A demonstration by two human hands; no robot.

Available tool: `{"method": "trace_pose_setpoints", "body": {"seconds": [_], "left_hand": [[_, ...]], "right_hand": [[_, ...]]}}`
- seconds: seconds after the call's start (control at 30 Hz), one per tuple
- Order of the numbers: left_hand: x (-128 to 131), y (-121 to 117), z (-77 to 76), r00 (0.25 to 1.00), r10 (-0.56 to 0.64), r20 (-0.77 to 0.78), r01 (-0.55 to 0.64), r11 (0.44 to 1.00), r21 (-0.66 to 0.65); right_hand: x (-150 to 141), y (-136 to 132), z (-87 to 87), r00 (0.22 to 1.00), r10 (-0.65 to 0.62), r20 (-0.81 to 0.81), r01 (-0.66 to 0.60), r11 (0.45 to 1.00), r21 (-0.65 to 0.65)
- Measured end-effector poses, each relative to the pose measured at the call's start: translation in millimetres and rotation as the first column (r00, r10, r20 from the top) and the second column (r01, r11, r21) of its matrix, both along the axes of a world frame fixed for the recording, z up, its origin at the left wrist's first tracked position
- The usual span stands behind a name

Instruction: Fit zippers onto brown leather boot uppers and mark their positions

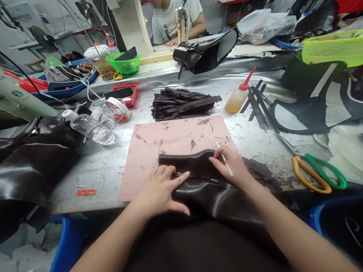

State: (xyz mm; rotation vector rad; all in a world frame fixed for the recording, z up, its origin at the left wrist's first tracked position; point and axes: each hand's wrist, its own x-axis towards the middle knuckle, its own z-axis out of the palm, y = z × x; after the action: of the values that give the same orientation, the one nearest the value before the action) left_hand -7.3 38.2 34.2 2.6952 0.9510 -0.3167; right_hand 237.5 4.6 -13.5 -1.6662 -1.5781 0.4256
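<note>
A dark brown leather boot upper (195,163) lies partly on a pink cutting mat (178,132) and drapes over the table's front edge toward me. Spread out flat, my left hand (166,189) presses on the leather, with its index finger along the seam. My right hand (231,164) pinches a thin white pen (227,166) above the leather's right part, its fingers close to the upper edge. A few small pale marks show near the seam between my hands. Whether the pen's tip touches the leather cannot be made out.
Behind the mat lies a bundle of dark strips (181,104), beside a glue bottle (237,96). Scissors (312,173) are at right, a clear bottle (92,128) at left. Across the table, a person (176,22) sits behind a machine and a finished boot (204,53). Blue bins flank me.
</note>
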Motion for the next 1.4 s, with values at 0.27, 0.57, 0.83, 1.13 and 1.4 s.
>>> {"method": "trace_pose_setpoints", "body": {"seconds": [0.27, 0.57, 0.83, 1.13, 1.4], "left_hand": [[27.5, -7.3, 3.9, 0.991, -0.119, -0.056, 0.125, 0.984, 0.130], [-34.9, -14.8, 1.5, 0.840, 0.265, 0.473, -0.370, 0.918, 0.143], [-35.7, -0.8, -17.1, 0.509, 0.723, 0.467, -0.551, 0.691, -0.469], [-49.2, -22.8, -4.8, 0.517, 0.743, 0.425, -0.302, 0.623, -0.721], [-45.5, -39.7, -7.9, 0.288, 0.941, 0.178, 0.078, 0.162, -0.984]], "right_hand": [[-1.2, -0.3, 1.0, 1.000, -0.008, -0.005, 0.008, 1.000, -0.021], [0.5, -5.6, 4.3, 0.989, -0.030, -0.144, 0.027, 0.999, -0.025], [-1.2, -20.8, 24.9, 0.985, 0.036, -0.171, -0.051, 0.995, -0.088], [-4.9, -49.7, 32.8, 0.982, 0.140, -0.129, -0.153, 0.984, -0.091], [-15.7, -70.0, 27.1, 0.991, 0.035, 0.130, -0.021, 0.993, -0.114]]}}
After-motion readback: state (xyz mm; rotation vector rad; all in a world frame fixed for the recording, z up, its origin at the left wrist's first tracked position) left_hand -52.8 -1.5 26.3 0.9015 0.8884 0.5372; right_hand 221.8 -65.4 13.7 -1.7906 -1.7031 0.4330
